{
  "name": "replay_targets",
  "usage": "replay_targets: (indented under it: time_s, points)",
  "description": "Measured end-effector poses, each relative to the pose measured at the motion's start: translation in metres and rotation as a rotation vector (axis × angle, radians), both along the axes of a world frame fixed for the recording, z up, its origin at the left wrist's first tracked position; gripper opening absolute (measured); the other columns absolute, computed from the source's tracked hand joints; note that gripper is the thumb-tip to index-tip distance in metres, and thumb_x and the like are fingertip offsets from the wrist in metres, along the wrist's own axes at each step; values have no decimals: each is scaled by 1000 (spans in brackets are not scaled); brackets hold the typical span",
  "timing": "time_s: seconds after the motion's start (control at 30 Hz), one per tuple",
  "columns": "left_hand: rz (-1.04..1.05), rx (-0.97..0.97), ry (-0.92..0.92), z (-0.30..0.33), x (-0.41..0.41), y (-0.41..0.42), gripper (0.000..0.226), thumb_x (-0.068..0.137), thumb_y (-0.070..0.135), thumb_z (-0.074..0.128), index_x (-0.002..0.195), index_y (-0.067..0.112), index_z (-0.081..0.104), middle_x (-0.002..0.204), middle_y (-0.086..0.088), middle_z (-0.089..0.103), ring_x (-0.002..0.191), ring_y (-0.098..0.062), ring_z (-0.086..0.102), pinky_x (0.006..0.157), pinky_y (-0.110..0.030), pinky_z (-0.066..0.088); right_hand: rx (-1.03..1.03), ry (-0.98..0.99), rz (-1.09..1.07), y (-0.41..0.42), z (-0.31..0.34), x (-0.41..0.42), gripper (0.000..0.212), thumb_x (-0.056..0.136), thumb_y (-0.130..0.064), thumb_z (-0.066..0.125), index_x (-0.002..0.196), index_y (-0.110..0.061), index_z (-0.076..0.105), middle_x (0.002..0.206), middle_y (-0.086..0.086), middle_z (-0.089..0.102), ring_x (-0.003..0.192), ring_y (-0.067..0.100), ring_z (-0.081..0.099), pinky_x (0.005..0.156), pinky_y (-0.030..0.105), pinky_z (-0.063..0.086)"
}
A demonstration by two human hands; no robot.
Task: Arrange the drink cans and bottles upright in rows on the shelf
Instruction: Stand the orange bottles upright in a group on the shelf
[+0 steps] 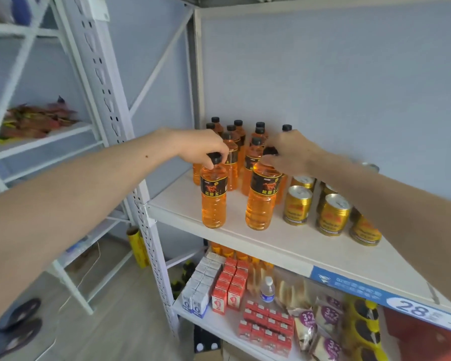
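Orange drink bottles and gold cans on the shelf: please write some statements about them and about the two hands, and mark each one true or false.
1. The left hand grips the black cap of the front left orange bottle. True.
2. The right hand holds a gold can. False: it grips the top of the front right orange bottle; the gold cans are untouched.
3. Both held bottles stand upright on the white shelf board. True.
4. The gold cans lie on their sides. False: they stand upright, to the right of the bottles.
5. The bottles behind the hands have white caps. False: the rear bottles have black caps.
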State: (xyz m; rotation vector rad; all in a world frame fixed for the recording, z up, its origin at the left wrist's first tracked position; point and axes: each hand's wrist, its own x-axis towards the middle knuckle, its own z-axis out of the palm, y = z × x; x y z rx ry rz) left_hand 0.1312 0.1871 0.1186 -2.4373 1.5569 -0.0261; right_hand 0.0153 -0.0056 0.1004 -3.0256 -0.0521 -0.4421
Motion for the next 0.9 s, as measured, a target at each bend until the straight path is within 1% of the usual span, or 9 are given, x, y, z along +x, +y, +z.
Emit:
replay_targets:
  time_s: [0.07,0.13,0.17,0.3,0.4,0.53,0.63,0.77,0.9]
  points:
    - [24,-1,12,-4,22,9,25,89,13,63,114,15,61,110,-5,56,101,-18,50,85,-30,43,3,12,12,10,-3,24,23,92,-29,56,81,-10,58,70,4,58,65,19,57,51,27,41]
    - [43,2,17,-8,42,17,25,90,11,62,115,14,61,111,-6,57,103,-19,51,84,-29,43,2,23,27,17,-7,47,24,92,-30,56,86,-8,61,76,6,62,70,22,60,60,33,50]
    - [53,0,19,-10,52,20,26,90,11,62,116,13,61,112,-6,57,103,-20,52,83,-29,42,0,25,36,21,-9,59,24,92,-30,56,87,-8,61,77,6,62,71,22,60,62,35,51]
    - [85,-14,17,-16,90,32,27,90,11,61,117,14,59,112,-5,56,102,-20,52,81,-30,44,-19,40,56,31,-18,100,24,94,-30,55,82,-9,57,69,1,55,64,18,55,53,27,39]
    - [95,-22,26,-21,114,36,25,91,11,60,116,16,59,110,-4,54,102,-20,52,83,-34,47,-8,58,55,39,-24,125,22,95,-29,55,84,-10,56,69,0,53,61,12,53,49,23,33]
    - [74,-25,31,-23,141,39,26,91,9,60,116,16,58,111,-5,55,104,-22,53,86,-37,49,-11,69,23,47,-31,150,21,96,-29,54,91,-9,57,78,4,59,67,16,58,52,23,37]
    - [30,-15,35,-22,157,38,26,90,8,60,116,15,58,114,-7,56,104,-23,53,84,-35,48,-9,90,-15,53,-34,162,18,96,-28,52,92,-11,54,82,6,60,66,15,57,50,21,34]
    - [-20,10,31,-21,175,37,28,90,7,60,116,16,58,115,-7,56,103,-22,53,85,-36,50,-13,90,-84,57,-38,173,15,96,-28,53,90,-14,50,74,1,54,61,10,51,47,19,31]
    - [-67,14,18,-22,186,35,26,89,8,61,113,18,59,113,-5,57,101,-20,53,85,-35,50,1,81,-146,57,-41,180,15,96,-28,52,90,-15,50,69,-2,51,60,9,52,47,19,35]
